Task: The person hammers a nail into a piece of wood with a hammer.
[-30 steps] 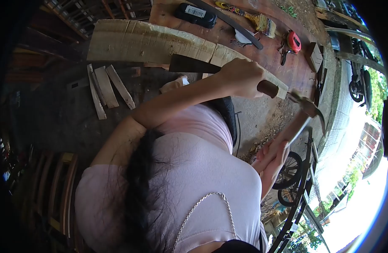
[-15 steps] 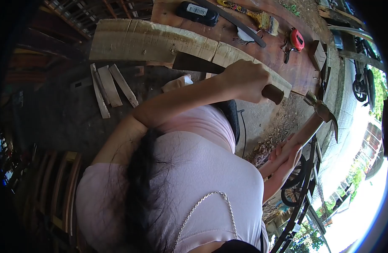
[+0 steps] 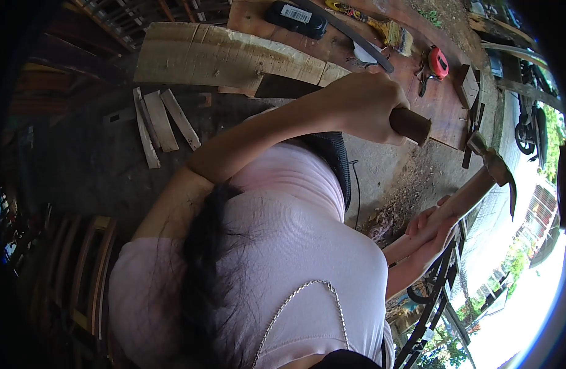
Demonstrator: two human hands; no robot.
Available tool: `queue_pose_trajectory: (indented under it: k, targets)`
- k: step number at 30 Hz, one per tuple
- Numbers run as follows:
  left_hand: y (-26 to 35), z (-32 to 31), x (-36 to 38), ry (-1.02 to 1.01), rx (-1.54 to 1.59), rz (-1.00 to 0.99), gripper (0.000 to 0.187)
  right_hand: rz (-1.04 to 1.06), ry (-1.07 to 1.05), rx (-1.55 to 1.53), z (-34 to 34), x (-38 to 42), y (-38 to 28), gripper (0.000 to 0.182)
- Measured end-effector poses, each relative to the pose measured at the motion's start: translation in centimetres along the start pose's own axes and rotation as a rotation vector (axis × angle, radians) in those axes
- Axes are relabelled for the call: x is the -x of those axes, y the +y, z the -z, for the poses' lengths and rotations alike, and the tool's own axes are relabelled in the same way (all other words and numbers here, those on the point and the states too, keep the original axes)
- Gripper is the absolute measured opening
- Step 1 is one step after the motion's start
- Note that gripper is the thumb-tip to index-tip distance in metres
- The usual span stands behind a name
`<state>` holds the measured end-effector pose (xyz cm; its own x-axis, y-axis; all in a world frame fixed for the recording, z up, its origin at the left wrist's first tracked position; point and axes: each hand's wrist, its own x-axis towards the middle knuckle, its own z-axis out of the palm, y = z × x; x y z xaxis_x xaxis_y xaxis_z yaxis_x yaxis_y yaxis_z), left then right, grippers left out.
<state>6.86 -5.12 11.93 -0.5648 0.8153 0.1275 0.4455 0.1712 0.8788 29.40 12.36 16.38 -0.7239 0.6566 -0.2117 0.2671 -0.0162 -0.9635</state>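
Observation:
My left hand (image 3: 375, 104) is wrapped round the round brown handle (image 3: 412, 126) of a broad dark-bladed tool. Its flat blade (image 3: 286, 87) shows on the other side of my wrist, against the near edge of a long, rough wooden plank (image 3: 203, 58). My forearm hides the part between blade and fist. To the right, my right hand (image 3: 433, 227) grips the thick wooden handle of a claw hammer (image 3: 470, 192). The hammer's metal head (image 3: 495, 166) is beyond the brown handle's butt, apart from it, with the claw curving down.
On the wooden workbench (image 3: 449, 123) lie a dark case with a barcode label (image 3: 295, 19), a paintbrush (image 3: 390, 34), a dark flat strip (image 3: 356, 40) and a red tape measure (image 3: 438, 63). Loose wood strips (image 3: 162, 123) lie on the floor at left. A motorbike (image 3: 526, 126) stands outside.
The hammer has moved right and down, away from the tool's butt. My left hand and the brown handle have shifted right, and the blade shows less. The whole view has shifted slightly.

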Motion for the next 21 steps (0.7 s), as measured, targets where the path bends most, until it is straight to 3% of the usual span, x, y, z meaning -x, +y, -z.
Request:
queue_pose_trajectory:
  k: [4, 7, 13, 15, 16, 18, 20, 21]
  targets:
    - [0.1, 0.6, 0.1, -0.011, 0.066, 0.025, 0.023, 0.083, -0.119, 0.015, 0.4, -0.3, -1.7, 0.061]
    - [0.2, 1.4, 0.0, -0.067, 0.171, 0.128, 0.017, 0.121, -0.088, 0.034, 0.2, -0.1, -2.7, 0.063]
    - [-0.4, 1.9, 0.0, 0.069, 0.204, 0.03, 0.016, 0.228, -0.161, -0.081, -1.5, -0.8, -2.9, 0.063]
    - [-0.2, 2.8, -0.2, 0.076, 0.242, 0.014, 0.017, 0.34, -0.163, 0.078, -2.0, -1.6, -0.8, 0.06]
    - [-0.3, 2.8, -0.2, 0.075, 0.24, 0.012, 0.017, 0.342, -0.162, 0.076, -2.0, -1.8, -0.6, 0.06]
    - [-0.6, 2.7, -0.4, 0.115, 0.288, 0.035, 0.018, 0.161, -0.424, 0.165, -2.1, -2.1, -0.5, 0.057]
    - [-0.6, 2.8, -0.5, 0.13, 0.265, 0.018, 0.018, 0.168, -0.404, 0.127, -1.3, -2.4, -1.4, 0.054]
    - [-0.6, 2.7, -0.4, 0.137, 0.245, 0.004, 0.017, 0.127, -0.244, 0.025, -1.0, -2.7, -1.7, 0.053]
